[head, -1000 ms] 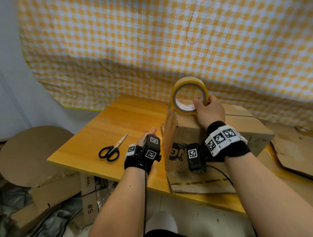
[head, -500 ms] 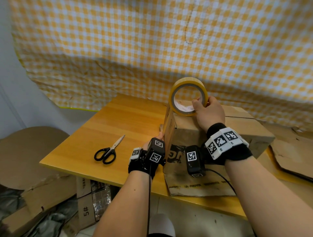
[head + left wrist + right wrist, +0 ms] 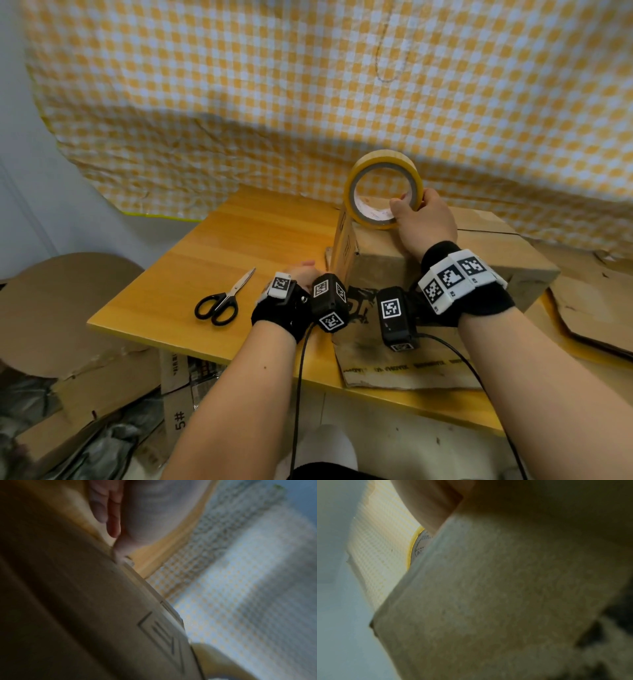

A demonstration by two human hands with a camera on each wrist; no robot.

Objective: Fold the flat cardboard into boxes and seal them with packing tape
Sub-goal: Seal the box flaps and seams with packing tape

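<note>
A brown cardboard box [image 3: 479, 260] stands on the wooden table [image 3: 260, 233]. A roll of yellow packing tape [image 3: 383, 157] stands on edge at the box's top left corner. My right hand [image 3: 424, 222] grips the roll, thumb inside the ring and fingers over its rim. My left hand [image 3: 305, 269] is low at the box's left side. In the left wrist view its fingers [image 3: 113, 513] lie straight and touch the box wall [image 3: 102, 615]. The right wrist view is filled by the box [image 3: 505, 595], with a sliver of the roll [image 3: 412, 547] behind it.
Black-handled scissors [image 3: 219, 303] lie on the table left of my left hand. A box flap [image 3: 394, 370] lies flat toward the table's front edge. Flat cardboard [image 3: 599, 318] lies at the right and more cardboard [image 3: 51, 308] on the floor left. A checked cloth [image 3: 308, 85] hangs behind.
My left hand has moved right, from the table beside the box up against the box's left side. The right hand has kept the roll on the box's corner.
</note>
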